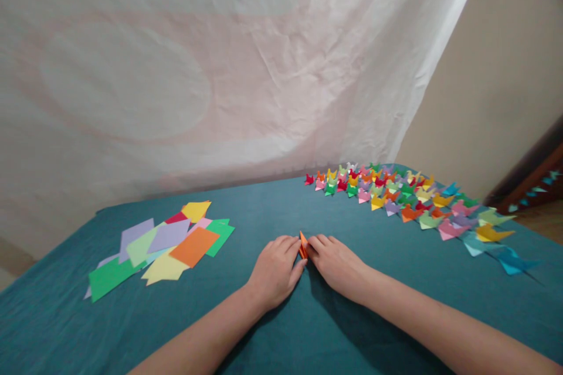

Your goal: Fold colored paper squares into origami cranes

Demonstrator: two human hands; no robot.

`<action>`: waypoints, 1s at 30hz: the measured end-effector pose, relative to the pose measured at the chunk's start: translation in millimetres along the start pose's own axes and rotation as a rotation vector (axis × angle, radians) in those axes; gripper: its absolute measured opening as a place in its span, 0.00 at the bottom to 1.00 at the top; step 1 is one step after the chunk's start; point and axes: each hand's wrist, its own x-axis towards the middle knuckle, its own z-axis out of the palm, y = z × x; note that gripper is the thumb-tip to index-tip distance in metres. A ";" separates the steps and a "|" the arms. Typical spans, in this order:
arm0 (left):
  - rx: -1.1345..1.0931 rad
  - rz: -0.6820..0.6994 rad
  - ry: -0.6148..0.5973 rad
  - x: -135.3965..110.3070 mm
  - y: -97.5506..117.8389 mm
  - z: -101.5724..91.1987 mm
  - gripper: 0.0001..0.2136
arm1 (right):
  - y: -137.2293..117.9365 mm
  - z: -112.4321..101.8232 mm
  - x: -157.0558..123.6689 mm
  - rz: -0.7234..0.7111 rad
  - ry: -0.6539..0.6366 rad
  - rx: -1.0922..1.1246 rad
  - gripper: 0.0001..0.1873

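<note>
The left hand (275, 269) has its fingers and thumb pinched on the fold (303, 244), a small, narrow orange piece; the right hand (336, 261) sets its fingertips, held together, against the fold's right side, but its thumb is hidden, so whether it clamps too cannot be told; the fold lies between both hands, its point away from the person; being so small and half covered, it could crease off line if one hand pressed harder, or tear if the two pulled apart; under the fold, the cloth (264, 211) looks soft, and could back a crease poorly or ruck up; well left of the fold, the sheets (173, 238) overlap loosely, and a careless sweep of the left arm could scatter them; right of the fold and beyond it, the birds (409, 190) crowd in rows, seemingly light, so a swinging right arm or tugged cloth could topple them.
</note>
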 end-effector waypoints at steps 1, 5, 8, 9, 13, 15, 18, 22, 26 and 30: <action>-0.007 0.010 -0.002 0.1 0.1 0.2 0.16 | -0.5 0.9 0.0 0.000 0.005 -0.004 0.10; -0.041 0.046 -0.017 0.5 0.7 0.2 0.17 | -2.0 4.6 0.4 0.003 0.025 -0.013 0.10; -0.063 0.053 -0.033 0.7 0.9 0.4 0.18 | -2.1 5.3 0.6 0.003 0.030 -0.020 0.10; -0.067 0.052 -0.036 0.7 0.7 0.8 0.18 | -1.9 5.3 0.6 0.002 0.029 -0.021 0.10; -0.069 0.062 -0.036 0.2 -0.5 3.4 0.18 | -0.8 5.3 0.6 -0.002 0.036 -0.025 0.10; -0.062 0.069 -0.038 0.0 -1.1 4.5 0.19 | -0.3 4.8 0.3 -0.005 0.043 -0.028 0.10; -0.044 0.073 -0.049 -0.2 -1.4 4.7 0.19 | 0.3 1.8 -0.3 0.005 0.043 -0.026 0.10; -0.039 0.072 -0.065 0.1 -0.8 3.6 0.19 | 0.2 -3.7 -1.1 0.050 0.016 -0.014 0.10; -0.032 0.072 -0.087 1.2 -0.6 2.6 0.19 | -0.7 -4.9 -1.1 0.082 -0.007 -0.001 0.11; -0.020 0.085 -0.099 1.7 -1.4 2.3 0.19 | -1.7 -3.3 -1.2 0.097 -0.009 0.000 0.11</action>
